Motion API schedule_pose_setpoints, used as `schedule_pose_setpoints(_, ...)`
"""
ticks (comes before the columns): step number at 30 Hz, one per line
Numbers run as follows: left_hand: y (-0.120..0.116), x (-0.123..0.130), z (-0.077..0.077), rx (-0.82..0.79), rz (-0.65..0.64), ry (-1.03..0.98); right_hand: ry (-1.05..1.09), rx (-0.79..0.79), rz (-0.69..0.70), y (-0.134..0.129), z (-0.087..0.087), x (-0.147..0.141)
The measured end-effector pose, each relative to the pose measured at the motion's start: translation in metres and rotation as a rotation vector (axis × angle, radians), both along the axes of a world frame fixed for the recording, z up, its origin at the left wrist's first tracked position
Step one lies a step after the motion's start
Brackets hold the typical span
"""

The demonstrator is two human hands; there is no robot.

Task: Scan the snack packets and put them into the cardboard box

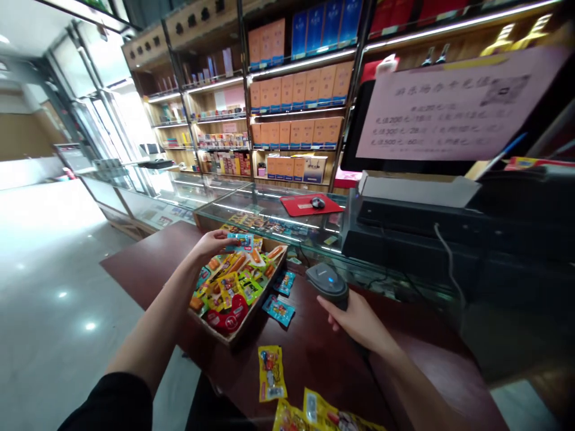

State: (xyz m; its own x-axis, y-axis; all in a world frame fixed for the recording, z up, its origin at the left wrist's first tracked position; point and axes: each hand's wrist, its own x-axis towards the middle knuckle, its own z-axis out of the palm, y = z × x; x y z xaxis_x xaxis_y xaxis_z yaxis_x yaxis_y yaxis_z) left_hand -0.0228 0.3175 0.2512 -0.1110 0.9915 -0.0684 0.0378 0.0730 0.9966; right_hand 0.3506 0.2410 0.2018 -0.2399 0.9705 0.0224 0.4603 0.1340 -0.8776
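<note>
My left hand (212, 245) pinches a small blue snack packet (240, 242) above the far side of an open box (231, 341). Yellow, green and red snack packs fill that box, with some sausages in clear wrap among them. A dark grey handheld scanner (327, 281) with a lit blue light is gripped in my right hand (354, 320), its head pointing up and left. Between the box and the scanner, blue packets (279, 309) lie on the dark red tabletop (242, 377). Nearer to me are a yellow packet (271, 372) and more yellow packs at the bottom edge.
Behind the table runs a glass display counter (215, 200) with a red mat (305, 205) and a mouse (317, 203) on top. At the right stands a monitor covered by a pink paper sign (449, 114). Shelves of orange and blue boxes (300, 90) line the back.
</note>
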Motion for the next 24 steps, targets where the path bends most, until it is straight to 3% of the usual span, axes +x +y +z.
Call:
schedule_pose_setpoints(5, -0.019, -0.022, -0.001, 0.018, 0.043, 0.121, -0.032, 0.004, 0.058, -0.007, -0.002, -0.011)
schedule_pose_setpoints(11, -0.015, -0.006, 0.007, 0.191, 0.108, 0.295, -0.045, -0.013, 0.067, -0.010, 0.001, -0.015)
schedule_pose_setpoints(16, 0.008, 0.052, 0.008, 0.269, -0.044, 0.435, -0.022, 0.001, 0.037, -0.005, 0.003, -0.005)
schedule_pose_setpoints(24, 0.046, 0.170, -0.037, 0.195, -0.423, 0.863, 0.070, 0.079, -0.075, 0.004, 0.016, 0.025)
